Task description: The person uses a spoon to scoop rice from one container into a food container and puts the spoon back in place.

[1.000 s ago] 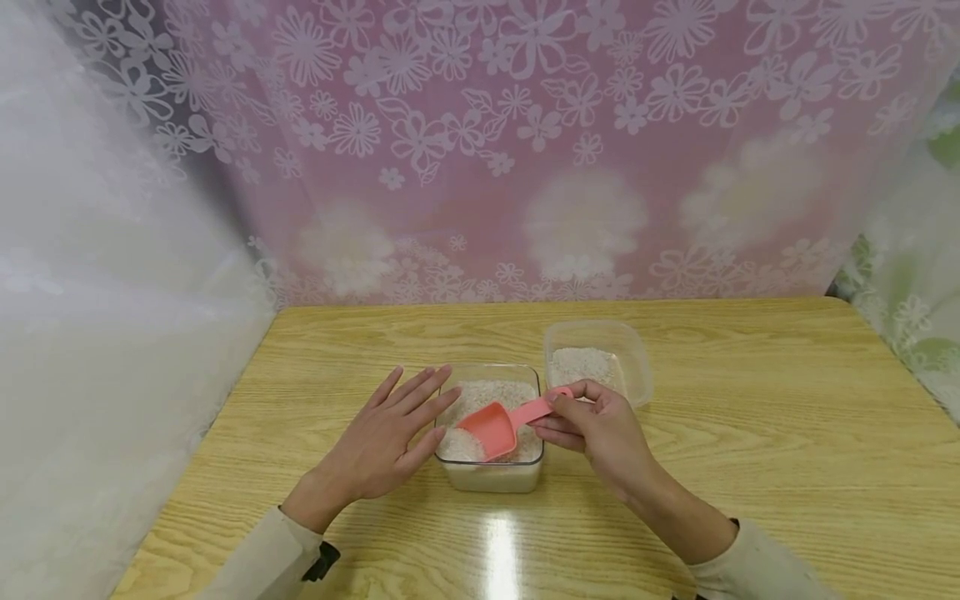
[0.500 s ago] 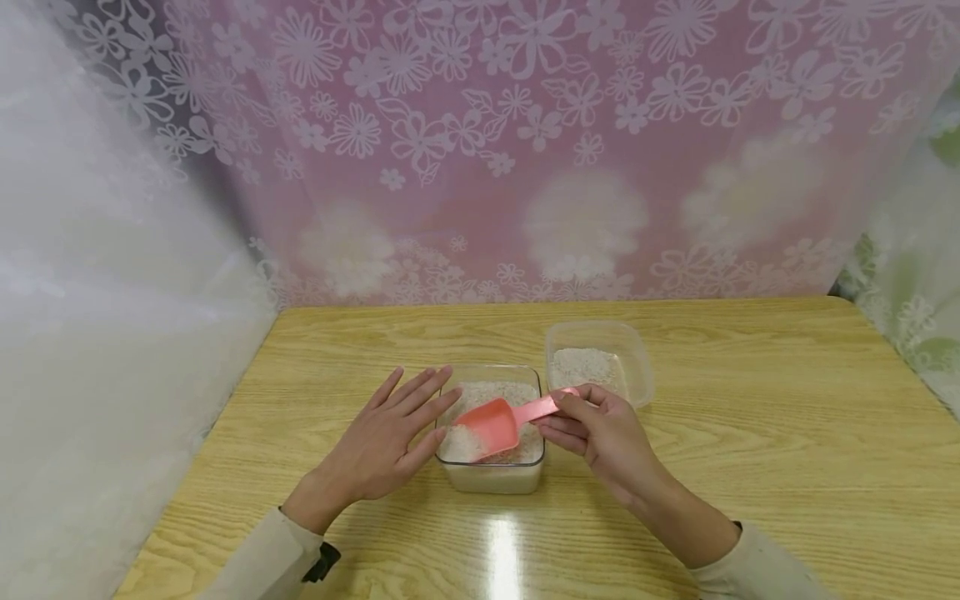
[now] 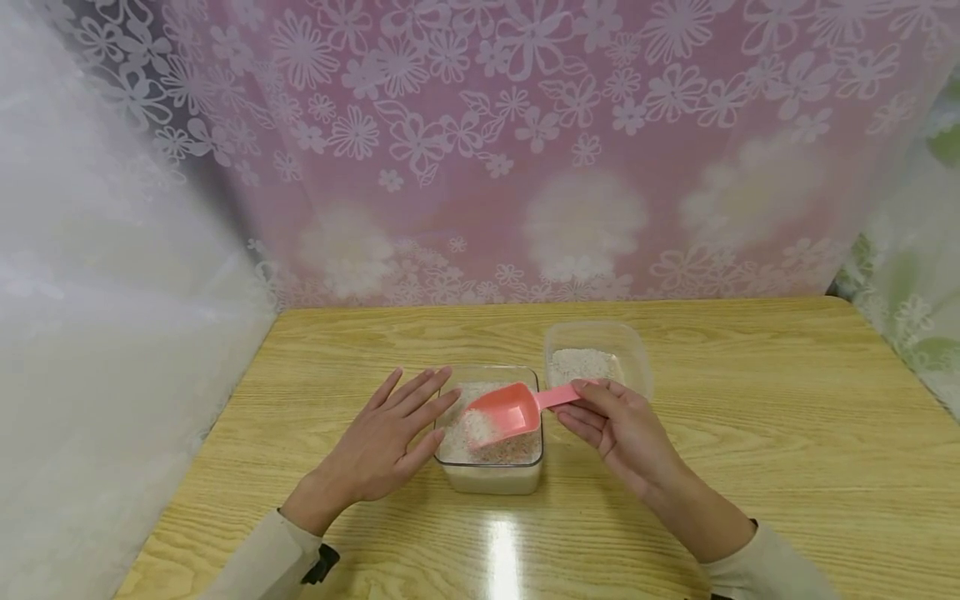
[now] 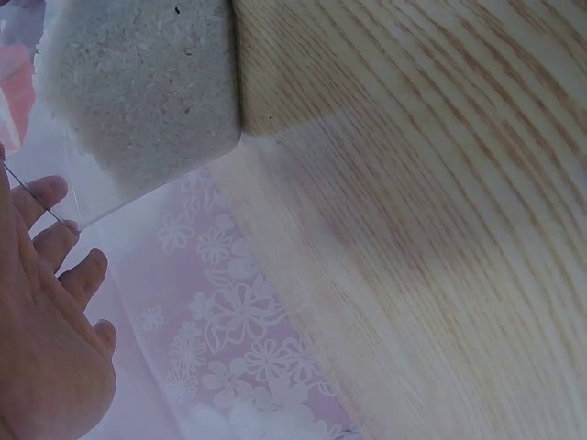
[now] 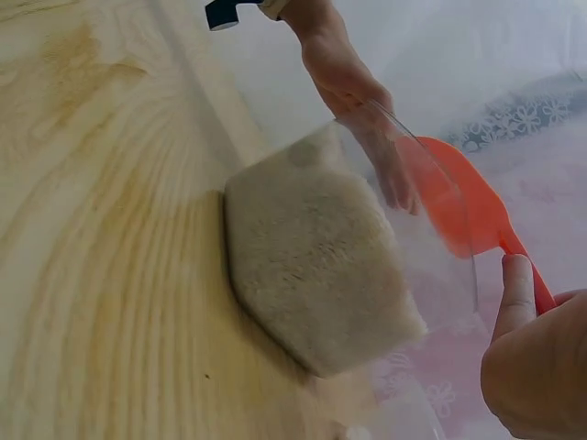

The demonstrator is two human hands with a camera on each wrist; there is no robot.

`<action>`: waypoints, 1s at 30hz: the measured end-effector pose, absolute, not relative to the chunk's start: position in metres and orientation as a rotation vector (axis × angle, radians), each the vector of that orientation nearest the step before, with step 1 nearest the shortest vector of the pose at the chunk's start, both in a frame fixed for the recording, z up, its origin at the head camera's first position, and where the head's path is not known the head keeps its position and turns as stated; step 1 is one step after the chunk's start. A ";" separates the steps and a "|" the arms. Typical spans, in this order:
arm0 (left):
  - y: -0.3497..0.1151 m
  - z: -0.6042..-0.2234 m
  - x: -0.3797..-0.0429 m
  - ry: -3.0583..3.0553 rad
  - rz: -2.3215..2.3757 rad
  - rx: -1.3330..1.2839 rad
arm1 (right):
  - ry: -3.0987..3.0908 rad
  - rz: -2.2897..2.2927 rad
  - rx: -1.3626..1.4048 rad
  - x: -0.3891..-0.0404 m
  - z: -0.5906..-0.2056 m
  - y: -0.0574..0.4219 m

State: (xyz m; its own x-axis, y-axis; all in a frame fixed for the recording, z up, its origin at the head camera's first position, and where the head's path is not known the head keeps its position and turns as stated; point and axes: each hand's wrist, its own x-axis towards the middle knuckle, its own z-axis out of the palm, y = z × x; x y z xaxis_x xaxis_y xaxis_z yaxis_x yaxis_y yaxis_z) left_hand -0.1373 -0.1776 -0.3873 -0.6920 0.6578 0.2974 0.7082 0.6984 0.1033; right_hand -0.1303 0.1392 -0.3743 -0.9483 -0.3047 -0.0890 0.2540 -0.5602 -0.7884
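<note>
A pink scoop (image 3: 517, 410) with some white rice near its front edge is over a clear square container (image 3: 491, 479) that holds rice. My right hand (image 3: 626, 429) pinches the scoop's handle between thumb and fingers. My left hand (image 3: 386, 442) lies with straight, spread fingers against the container's left rim. In the left wrist view, the fingertips of the left hand (image 4: 55, 312) are right at the rim, beside the rice (image 4: 147, 92) behind the clear wall. The right wrist view has the scoop (image 5: 459, 197) tilted, partly behind the container's upper wall.
A second, frosted plastic container (image 3: 636, 358) with a smaller amount of rice stands behind and to the right, partly hidden by the right hand. Both stand on a wood-grain table (image 3: 787, 400). A pink floral curtain (image 3: 465, 167) hangs along the back edge.
My right hand has raised the scoop and moved it to the right, and the rice at its front now sits inside the scoop. The left hand has stayed still.
</note>
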 end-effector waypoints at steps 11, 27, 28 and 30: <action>-0.177 -0.386 -0.136 -2.688 -0.297 -1.089 | 1.131 -2.567 -0.141 -0.137 -0.364 0.154; -0.177 -0.387 -0.137 -2.685 -0.294 -1.090 | 1.015 -2.597 -0.104 -0.144 -0.359 0.171; -0.177 -0.387 -0.137 -2.684 -0.296 -1.090 | 1.005 -2.600 -0.101 -0.144 -0.359 0.172; -0.177 -0.387 -0.137 -2.684 -0.296 -1.089 | 0.984 -2.605 -0.101 -0.144 -0.358 0.173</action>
State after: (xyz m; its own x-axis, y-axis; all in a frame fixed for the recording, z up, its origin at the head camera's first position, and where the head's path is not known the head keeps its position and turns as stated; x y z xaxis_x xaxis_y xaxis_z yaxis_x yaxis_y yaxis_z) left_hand -0.1367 -0.1767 -0.3868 -0.6974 0.6575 0.2850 0.7038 0.7034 0.0995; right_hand -0.1442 0.1732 -0.3583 -0.9350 -0.3500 -0.0572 0.3004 -0.6960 -0.6522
